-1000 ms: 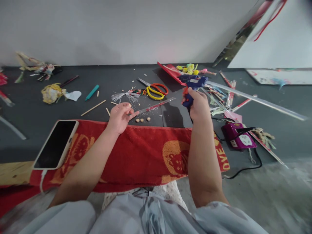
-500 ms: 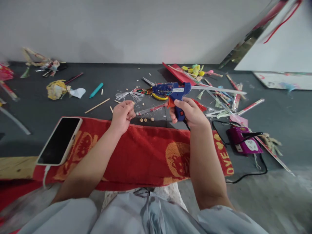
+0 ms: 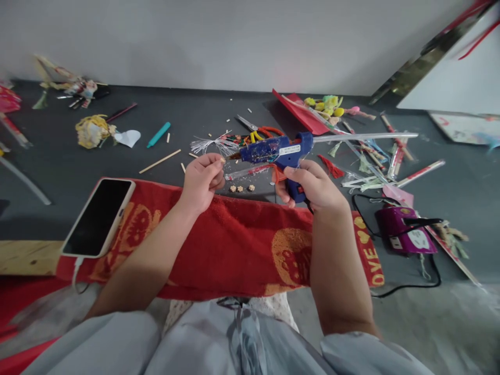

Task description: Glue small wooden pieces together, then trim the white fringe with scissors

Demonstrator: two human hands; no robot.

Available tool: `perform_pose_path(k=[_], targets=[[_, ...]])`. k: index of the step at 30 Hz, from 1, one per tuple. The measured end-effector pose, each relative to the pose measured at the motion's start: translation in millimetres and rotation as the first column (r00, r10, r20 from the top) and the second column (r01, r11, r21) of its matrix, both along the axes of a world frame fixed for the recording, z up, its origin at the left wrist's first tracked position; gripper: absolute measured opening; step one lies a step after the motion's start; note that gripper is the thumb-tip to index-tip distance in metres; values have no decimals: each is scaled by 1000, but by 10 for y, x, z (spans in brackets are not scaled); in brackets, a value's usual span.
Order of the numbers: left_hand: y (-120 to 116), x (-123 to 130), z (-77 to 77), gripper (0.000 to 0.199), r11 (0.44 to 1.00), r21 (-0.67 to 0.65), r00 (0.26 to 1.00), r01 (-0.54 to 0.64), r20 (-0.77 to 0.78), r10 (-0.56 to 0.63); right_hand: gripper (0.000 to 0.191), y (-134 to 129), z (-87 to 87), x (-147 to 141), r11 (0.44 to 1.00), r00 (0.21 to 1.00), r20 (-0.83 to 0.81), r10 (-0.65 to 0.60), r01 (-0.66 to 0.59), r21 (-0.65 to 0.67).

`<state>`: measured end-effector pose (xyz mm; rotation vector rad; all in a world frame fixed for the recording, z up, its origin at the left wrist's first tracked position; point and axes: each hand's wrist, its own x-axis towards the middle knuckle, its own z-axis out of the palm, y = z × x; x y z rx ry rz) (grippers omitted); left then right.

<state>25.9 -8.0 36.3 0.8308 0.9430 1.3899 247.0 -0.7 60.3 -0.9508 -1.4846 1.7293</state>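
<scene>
My right hand (image 3: 314, 185) is wrapped around the handle of a blue glue gun (image 3: 269, 149), fingers near its orange trigger. A long clear glue stick (image 3: 365, 137) sticks out of its back end. The nozzle points left, close to the fingertips of my left hand (image 3: 203, 179). That hand pinches a tiny pale piece (image 3: 223, 160); its exact kind is too small to make out. Below the gun, several small flower-shaped beads (image 3: 240, 188) lie in a row on the grey table, beside a clear plastic sleeve with red print (image 3: 248, 171).
A red towel (image 3: 234, 245) covers the near edge, with a charging phone (image 3: 98, 217) on its left. Orange-handled scissors (image 3: 260, 128) lie behind the gun. To the right sit a purple power adapter (image 3: 406, 229) with a black cord and scattered wrapped sticks. A turquoise pen (image 3: 159, 135) lies left.
The glue gun has tilted and its nozzle has come to the small piece in my left fingers. My right hand has turned slightly with it. The view has shifted a little.
</scene>
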Motion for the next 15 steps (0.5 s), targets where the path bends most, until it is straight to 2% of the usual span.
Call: perform_pose_path(k=[15], targets=[[-16, 9, 4, 13, 1000, 6, 1000, 10, 19, -10, 25, -15, 14, -15, 1000, 999, 37, -26, 26, 6]])
